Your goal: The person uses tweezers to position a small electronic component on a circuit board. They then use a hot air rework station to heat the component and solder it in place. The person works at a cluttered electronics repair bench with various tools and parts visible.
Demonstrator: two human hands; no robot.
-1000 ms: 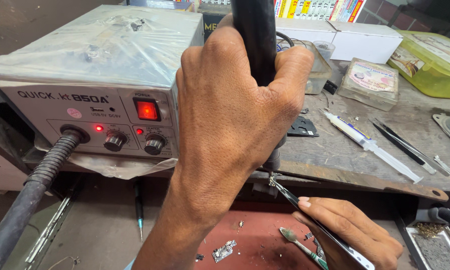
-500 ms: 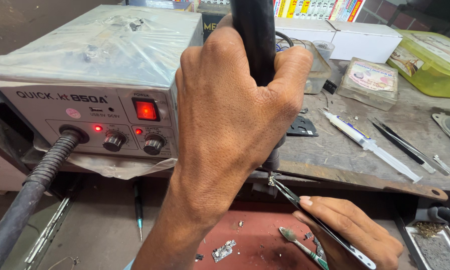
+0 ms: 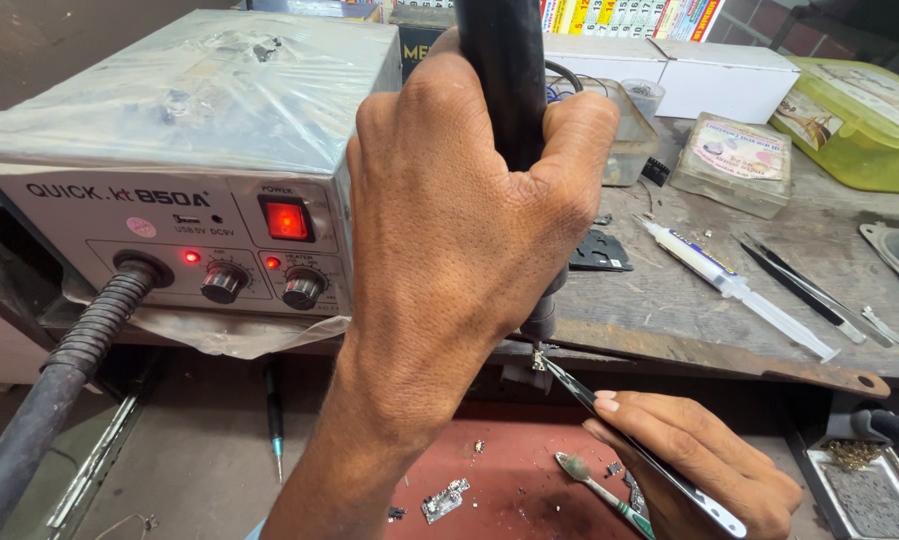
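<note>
left hand [image 3: 449, 270] grip wrapped round black hot-air wand [image 3: 504, 80], axis vertical, nozzle down | right hand [image 3: 699, 465] grip pinching tweezers [image 3: 629, 440], axis slanting up-left | tiny part [image 3: 539, 360] at tweezer tips, directly under nozzle, at bench [image 3: 669, 310] front edge

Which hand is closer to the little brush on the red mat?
The right hand. It holds tweezers just beside and above the brush. The left hand is higher up and left of it, gripping the black hot-air handle.
</note>
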